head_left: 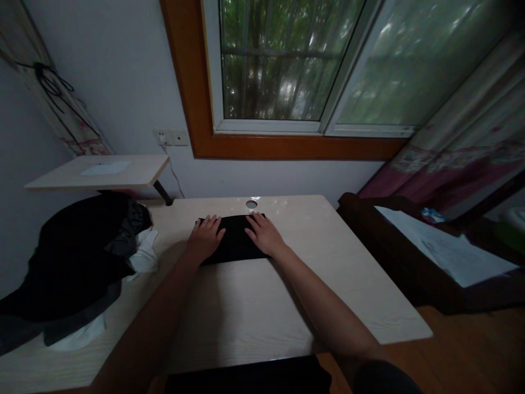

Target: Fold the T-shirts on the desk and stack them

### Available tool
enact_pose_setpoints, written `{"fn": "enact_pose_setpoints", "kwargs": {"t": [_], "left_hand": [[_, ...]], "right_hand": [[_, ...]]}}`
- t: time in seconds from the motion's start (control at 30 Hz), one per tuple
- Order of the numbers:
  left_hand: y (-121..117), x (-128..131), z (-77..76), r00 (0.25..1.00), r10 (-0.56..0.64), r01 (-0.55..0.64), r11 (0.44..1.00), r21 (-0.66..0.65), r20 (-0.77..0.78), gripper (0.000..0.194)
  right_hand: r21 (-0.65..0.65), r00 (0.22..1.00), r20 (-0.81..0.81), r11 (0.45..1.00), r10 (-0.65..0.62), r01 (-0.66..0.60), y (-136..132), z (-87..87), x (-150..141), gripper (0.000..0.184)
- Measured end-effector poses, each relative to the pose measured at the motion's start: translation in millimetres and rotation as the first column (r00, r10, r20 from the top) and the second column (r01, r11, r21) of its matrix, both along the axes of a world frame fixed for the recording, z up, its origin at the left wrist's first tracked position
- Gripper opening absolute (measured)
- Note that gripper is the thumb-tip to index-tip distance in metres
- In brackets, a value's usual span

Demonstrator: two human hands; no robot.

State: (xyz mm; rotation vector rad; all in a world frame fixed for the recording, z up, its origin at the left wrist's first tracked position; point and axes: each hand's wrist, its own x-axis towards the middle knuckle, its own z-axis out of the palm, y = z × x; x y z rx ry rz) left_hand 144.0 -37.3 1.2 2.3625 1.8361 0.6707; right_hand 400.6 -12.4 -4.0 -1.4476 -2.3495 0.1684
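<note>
A black cloth (234, 241), folded into a flat rectangle, lies on the light wood-grain table (250, 306). On its left end rests my left hand (205, 238), palm down with the fingers spread. My right hand (263, 234) lies the same way on the right end, fingers apart and pointing away from me. Between the two hands the middle of the cloth shows. Whether it is a garment, and of what kind, I cannot tell.
A heap of dark and white clothes (77, 251) fills the table's left side, below a small raised shelf (143, 169) with paper on it. A round cable hole (251, 204) sits behind the cloth. Dark wooden furniture (369, 241) stands to the right.
</note>
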Motion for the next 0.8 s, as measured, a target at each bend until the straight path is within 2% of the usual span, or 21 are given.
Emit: {"fn": "enact_pose_setpoints", "kwargs": {"t": [0.17, 0.33, 0.53, 0.63, 0.8], "left_hand": [[4, -20, -4.2, 0.999, 0.02, -0.017, 0.997, -0.08, 0.035, 0.052], [3, -31, -6.3, 0.997, 0.007, 0.0, 0.996, -0.091, 0.076, 0.051], [-3, -65, -21.1, 0.992, 0.077, -0.071, 0.996, -0.06, 0.101, 0.052], [-3, -84, -29.3, 0.981, 0.16, -0.153, 0.986, -0.067, 0.112, 0.048], [-1, -96, -31.2, 0.967, 0.231, -0.219, 0.97, -0.109, 0.109, 0.055]], "right_hand": [[-0.072, 0.999, -0.01, 0.997, -0.039, 0.038, 4, -6.0, 20, 0.059], [-0.129, 0.999, -0.042, 0.991, -0.034, 0.028, 8, -9.4, 30, 0.061], [-0.101, 0.987, -0.098, 0.988, -0.128, 0.118, 12, -19.3, 47, 0.058], [-0.071, 0.98, -0.132, 0.988, -0.147, 0.139, 13, -21.9, 54, 0.055], [-0.006, 0.956, -0.245, 0.986, -0.16, 0.164, 13, -20.1, 58, 0.054]]}}
